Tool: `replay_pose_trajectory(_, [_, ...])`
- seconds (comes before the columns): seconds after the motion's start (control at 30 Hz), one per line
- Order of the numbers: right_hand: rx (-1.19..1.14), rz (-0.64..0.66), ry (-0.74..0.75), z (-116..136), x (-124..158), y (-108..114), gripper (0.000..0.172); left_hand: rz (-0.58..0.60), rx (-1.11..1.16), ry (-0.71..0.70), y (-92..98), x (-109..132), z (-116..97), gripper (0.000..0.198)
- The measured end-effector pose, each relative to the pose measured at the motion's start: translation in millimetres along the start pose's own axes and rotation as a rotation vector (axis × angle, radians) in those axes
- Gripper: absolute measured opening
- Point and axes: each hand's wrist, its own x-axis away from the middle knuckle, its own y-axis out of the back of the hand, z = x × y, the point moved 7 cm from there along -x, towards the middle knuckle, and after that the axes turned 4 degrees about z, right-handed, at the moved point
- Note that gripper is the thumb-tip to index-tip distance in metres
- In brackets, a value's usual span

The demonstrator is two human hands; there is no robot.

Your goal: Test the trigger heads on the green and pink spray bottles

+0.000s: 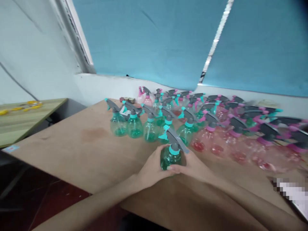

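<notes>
Both my hands clasp a green spray bottle (170,158) with a grey trigger head and a turquoise collar. From the left side my left hand (154,165) wraps its round body. My right hand (192,163) grips the other side, its thumb across the front. The bottle is upright, in front of a row of similar green spray bottles (134,126). To the right of these stand pink spray bottles (209,136) with grey and pink heads. Whether the held bottle touches the table cannot be seen.
The bottles stand on a brown wooden table (79,154). Behind it are a white wall and blue panels (149,41). A second table (31,117) with yellow pieces (26,106) stands at left. A partly pixelated flat object (292,192) lies at the right edge.
</notes>
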Motion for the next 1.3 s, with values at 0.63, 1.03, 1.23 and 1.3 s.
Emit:
replay_pose_trajectory(0.63, [0.244,-0.213,-0.145,-19.4,55.0,18.7,0.086,0.142,0.088,-0.06,-20.2,-53.8,-67.4,0.082])
replay_pose_trajectory(1.03, [0.28,-0.184,0.054,-25.1,45.4,5.5,0.088,-0.044,0.076,-0.147,-26.7,-70.7,-63.1,0.034])
replay_pose_trajectory(1.23, [0.266,-0.028,0.059,-49.9,55.1,11.4,0.101,0.012,0.121,-0.164,-24.3,-75.8,-70.5,0.033])
replay_pose_trajectory(1.3, [0.279,0.0,0.041,-55.2,59.0,12.9,0.103,0.016,0.122,-0.155,-24.1,-75.8,-71.4,0.033])
